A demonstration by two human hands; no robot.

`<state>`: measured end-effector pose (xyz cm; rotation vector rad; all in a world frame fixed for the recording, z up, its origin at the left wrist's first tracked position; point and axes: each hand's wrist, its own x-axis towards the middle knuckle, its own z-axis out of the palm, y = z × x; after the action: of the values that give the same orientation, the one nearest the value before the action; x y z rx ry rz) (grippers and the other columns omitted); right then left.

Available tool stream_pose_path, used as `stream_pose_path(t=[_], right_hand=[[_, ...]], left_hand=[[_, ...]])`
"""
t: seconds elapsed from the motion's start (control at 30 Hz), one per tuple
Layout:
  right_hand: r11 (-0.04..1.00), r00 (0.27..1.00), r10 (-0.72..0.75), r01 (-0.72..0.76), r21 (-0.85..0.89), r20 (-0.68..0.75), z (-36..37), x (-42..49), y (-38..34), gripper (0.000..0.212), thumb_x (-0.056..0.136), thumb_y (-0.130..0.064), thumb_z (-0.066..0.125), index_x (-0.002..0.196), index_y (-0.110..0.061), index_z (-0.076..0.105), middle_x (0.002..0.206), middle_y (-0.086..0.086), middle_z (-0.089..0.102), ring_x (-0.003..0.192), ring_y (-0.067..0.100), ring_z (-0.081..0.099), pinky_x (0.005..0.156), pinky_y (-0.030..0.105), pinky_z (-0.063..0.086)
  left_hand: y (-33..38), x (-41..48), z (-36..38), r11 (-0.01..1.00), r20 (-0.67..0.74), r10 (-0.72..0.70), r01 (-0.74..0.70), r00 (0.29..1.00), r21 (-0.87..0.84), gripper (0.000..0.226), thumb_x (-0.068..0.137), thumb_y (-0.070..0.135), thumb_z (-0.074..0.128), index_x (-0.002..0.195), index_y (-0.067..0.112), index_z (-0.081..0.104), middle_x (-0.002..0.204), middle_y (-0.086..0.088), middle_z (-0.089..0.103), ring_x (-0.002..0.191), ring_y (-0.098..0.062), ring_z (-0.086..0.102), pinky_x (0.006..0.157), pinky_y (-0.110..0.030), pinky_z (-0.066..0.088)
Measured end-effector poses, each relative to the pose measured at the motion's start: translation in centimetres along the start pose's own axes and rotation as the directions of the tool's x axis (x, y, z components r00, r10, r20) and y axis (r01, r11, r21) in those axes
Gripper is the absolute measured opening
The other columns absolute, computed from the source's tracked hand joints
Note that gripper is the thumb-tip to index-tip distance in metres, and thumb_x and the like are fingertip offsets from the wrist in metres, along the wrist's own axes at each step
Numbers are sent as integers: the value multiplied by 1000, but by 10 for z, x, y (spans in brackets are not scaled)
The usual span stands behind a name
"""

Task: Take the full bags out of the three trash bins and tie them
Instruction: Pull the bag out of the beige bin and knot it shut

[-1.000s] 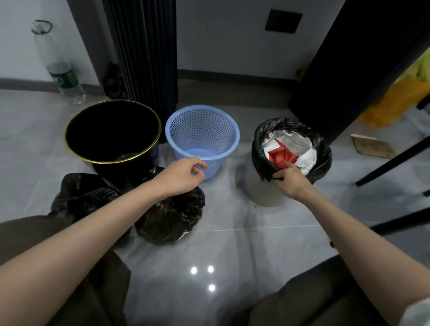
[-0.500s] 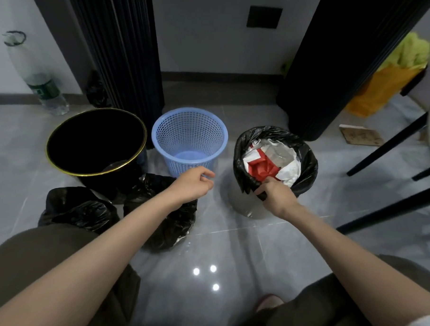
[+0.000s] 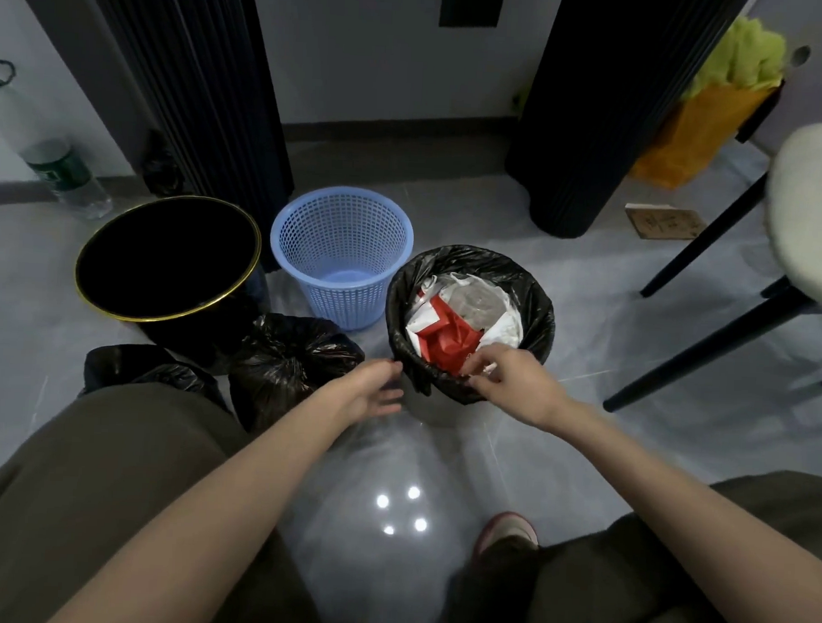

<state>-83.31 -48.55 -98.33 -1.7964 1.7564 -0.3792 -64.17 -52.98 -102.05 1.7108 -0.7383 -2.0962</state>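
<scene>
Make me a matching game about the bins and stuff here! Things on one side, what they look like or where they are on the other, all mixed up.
Things:
1. black bin
2. blue basket
3. red paper
4. tied bag

Clues:
a. lying on the floor
b. inside the full bag
c. gold rim
d. full of little holes

Pairs: 1-c, 2-d, 3-b, 4-a

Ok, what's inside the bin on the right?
A black bag holding red paper and white and clear plastic. Whatever lies beneath that top layer is covered.
</scene>
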Motion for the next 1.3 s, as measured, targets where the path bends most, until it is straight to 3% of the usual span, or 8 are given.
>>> stream_pose_path(t=[0.17,0.3,0.47,0.6,0.8,0.9,1.1,1.3], right_hand=[[874,858,449,-365,319,-248,4,-4,31,9,84,-8,58,82,-13,51,77,3,55,74,18,53,68,27,43],[345,643,764,-471,812,49,15,-6,52,17,90,-9,54,105,-7,48,100,12,46,88,23,48,65,33,50],[-135,578,706,-457,879,409,33,-10,58,37,100,-17,38,135,-5,36,120,19,48,103,31,54,93,44,45],[-352,622,579,-393,849,528,42,-9,43,47,101,-19,37,144,-2,26,136,17,49,130,32,45,100,43,40],[-302,601,626,-400,865,496,44,-5,32,23,99,-7,41,78,-7,48,79,7,52,86,19,57,101,36,41],[-276,564,696,-361,891,444,40,-7,37,24,98,-6,39,76,-8,47,78,7,50,68,16,53,97,31,44],[-296,551,772,-127,947,316,16,-11,33,39,97,-1,23,114,-14,55,93,5,61,66,17,56,57,27,55],[-332,609,728,-89,939,315,-8,-25,0,34,97,8,20,71,-5,39,66,5,34,32,8,31,27,13,35]], left_hand=[[1,11,8,964,-21,14,-19,1000,-266,37,100,15,36,135,18,45,147,-3,40,135,-24,37,100,-37,37],[2,16,10,938,-40,18,-31,999,-346,23,99,12,36,103,20,57,131,-1,54,130,-17,45,103,-37,33],[0,18,7,950,-84,11,-37,996,-311,17,99,10,41,102,16,57,86,3,53,131,-18,44,109,-36,31],[2,11,6,962,-78,11,-32,997,-271,31,98,11,45,128,9,51,121,-5,57,132,-23,43,105,-36,36],[2,5,-1,956,-28,-48,38,998,-290,22,100,13,34,107,10,54,143,-15,42,131,-30,41,109,-43,30],[3,2,-1,959,-48,-42,26,998,-281,39,97,19,36,133,9,46,141,-10,45,133,-27,38,117,-47,15],[9,-9,2,966,-148,53,-88,988,-244,24,92,10,36,76,16,52,83,-2,56,87,-18,54,113,-55,10],[11,-30,8,965,-214,99,-146,972,-219,29,95,2,31,74,15,47,73,-2,48,66,-14,46,95,-51,42]])
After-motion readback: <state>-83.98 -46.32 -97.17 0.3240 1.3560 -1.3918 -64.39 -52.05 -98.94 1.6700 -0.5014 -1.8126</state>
